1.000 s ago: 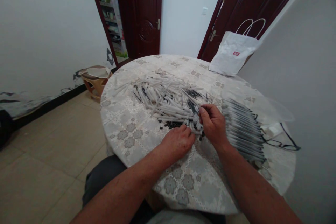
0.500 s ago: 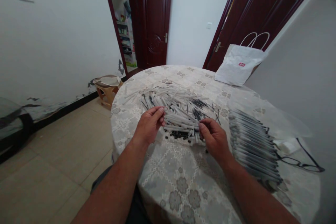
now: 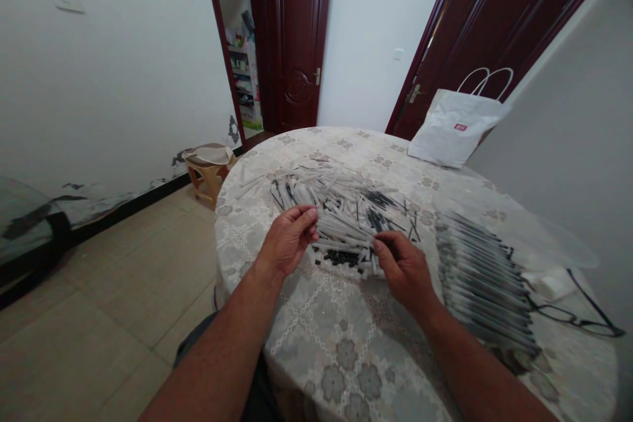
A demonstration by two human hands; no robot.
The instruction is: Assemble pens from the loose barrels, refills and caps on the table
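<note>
My left hand (image 3: 291, 237) is closed in a pinch, thumb against forefinger, at the left side of a heap of whitish translucent pen tubes (image 3: 341, 229). Opposite it, my right hand (image 3: 401, 262) pinches at the heap's right side. Pale tubes show between the two sets of fingertips, but whether one is gripped or only lies behind them I cannot make out. Small black plugs (image 3: 341, 257) are scattered just below the tubes, between my hands. Thin dark sticks (image 3: 380, 200) lie among the tubes above my right hand.
Stacked dark-filled pens (image 3: 487, 283) lie in rows at the right on the patterned tablecloth (image 3: 341, 336). Eyeglasses (image 3: 568, 316) rest beyond them. A white paper bag (image 3: 455, 128) stands at the table's far right. A wooden stool (image 3: 205, 178) is on the floor at the left.
The whole view has shifted slightly, so everything appears a little lower and further right. Both hands keep nearly the same pinch and place over the heap.
</note>
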